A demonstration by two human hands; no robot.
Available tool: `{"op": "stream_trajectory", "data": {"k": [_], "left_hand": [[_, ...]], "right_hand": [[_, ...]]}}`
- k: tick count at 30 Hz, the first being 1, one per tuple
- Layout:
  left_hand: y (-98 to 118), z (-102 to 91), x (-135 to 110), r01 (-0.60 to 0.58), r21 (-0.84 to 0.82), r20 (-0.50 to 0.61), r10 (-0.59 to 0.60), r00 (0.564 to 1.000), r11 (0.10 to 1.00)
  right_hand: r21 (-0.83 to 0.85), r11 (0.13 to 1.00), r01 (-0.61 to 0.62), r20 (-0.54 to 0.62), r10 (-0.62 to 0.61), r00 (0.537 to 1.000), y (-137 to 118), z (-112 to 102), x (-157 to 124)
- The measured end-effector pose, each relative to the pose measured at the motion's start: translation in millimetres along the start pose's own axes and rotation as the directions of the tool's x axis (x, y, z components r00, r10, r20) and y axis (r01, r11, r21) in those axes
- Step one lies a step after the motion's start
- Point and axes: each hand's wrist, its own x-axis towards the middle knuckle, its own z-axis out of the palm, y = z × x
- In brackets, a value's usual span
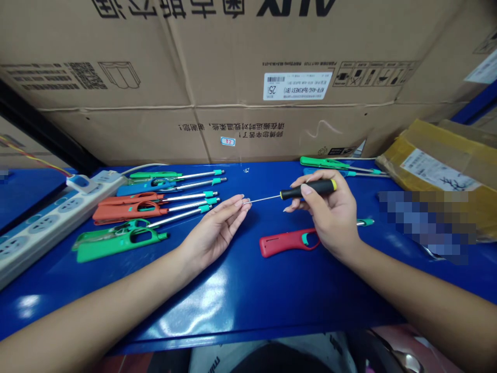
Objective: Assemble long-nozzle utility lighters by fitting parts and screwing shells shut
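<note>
My right hand (330,207) is closed around the black and yellow handle of a screwdriver (318,189), held level with its thin shaft pointing left. At the shaft's tip, my left hand (217,225) pinches thumb and fingers together; whatever small thing is between them is too hidden to name. Below the right hand lies a red long-necked lighter (287,242), its metal neck partly covered by that hand. Several similar lighters rest to the left: a green one (120,246), orange ones (130,211) and a blue one (147,186).
A white power strip (58,212) runs along the left edge. Behind the blue table (233,311) stands a large cardboard box (217,88). At the back right are a green lighter (324,163) and a taped yellow-brown parcel (435,166). Tiny pale bits (246,170) lie near the box.
</note>
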Motion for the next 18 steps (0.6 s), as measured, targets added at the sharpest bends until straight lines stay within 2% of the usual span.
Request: {"op": "stream_trajectory", "data": {"k": [6, 18], "left_hand": [[1.4, 2.2, -0.7, -0.005, -0.042, -0.026, 0.004, 1.000, 0.999], [3.9, 8.0, -2.6, -0.045, -0.095, -0.068, 0.039, 0.997, 0.994]], "right_hand": [[-0.010, 1.000, -0.008, 0.006, 0.008, 1.000, -0.8, 1.2, -1.3], [-0.075, 0.996, 0.058, 0.014, -0.057, 0.998, -1.7, 4.6, -9.2]]}}
